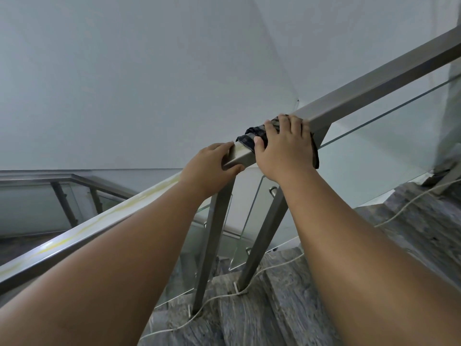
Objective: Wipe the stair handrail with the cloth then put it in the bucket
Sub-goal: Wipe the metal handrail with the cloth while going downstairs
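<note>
A square brushed-steel stair handrail (361, 92) runs diagonally from lower left to upper right. My right hand (284, 148) presses a dark checked cloth (252, 136) down over the rail's top; a flap of the cloth hangs off the far side by my little finger. Just below it on the rail, my left hand (209, 166) grips the bare metal, fingers over the top and thumb underneath. Yellowish streaks mark the rail's top below my left hand. No bucket is in view.
Glass panels (374, 151) and slanted steel posts (212, 236) stand under the rail. Grey stone steps (287, 308) rise to the right, with a thin white cord (399, 216) trailing across them. A lower railing (74, 178) turns at left. A plain wall fills the background.
</note>
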